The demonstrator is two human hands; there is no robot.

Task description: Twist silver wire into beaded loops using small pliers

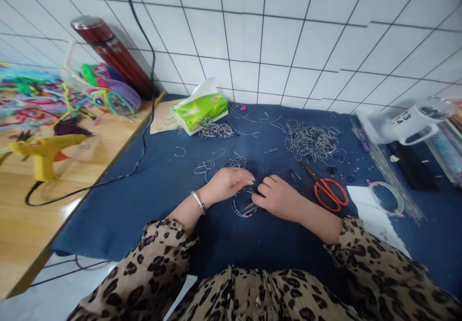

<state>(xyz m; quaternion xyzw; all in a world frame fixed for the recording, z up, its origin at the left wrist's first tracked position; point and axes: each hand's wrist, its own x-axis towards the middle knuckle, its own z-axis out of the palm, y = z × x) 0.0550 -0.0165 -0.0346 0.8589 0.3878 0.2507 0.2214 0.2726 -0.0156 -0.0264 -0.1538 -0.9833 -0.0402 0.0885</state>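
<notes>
Left grip [225,184] and right grip [276,196] both pinch the wire ring [242,205] between them; loop's formed, hardly any beads yet.

A wire ring [244,203] lies between both hands, scissors [327,188] to its right, a tissue pack [200,111] behind.

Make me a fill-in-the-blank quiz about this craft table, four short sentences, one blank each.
1. The left hand and right hand touch a wire loop on a ____ cloth.
2. The scissors beside the right hand have ____ handles.
3. The glue gun at the far left is ____.
4. The tissue pack is ____.
Missing words: blue; orange; yellow; green.
</notes>
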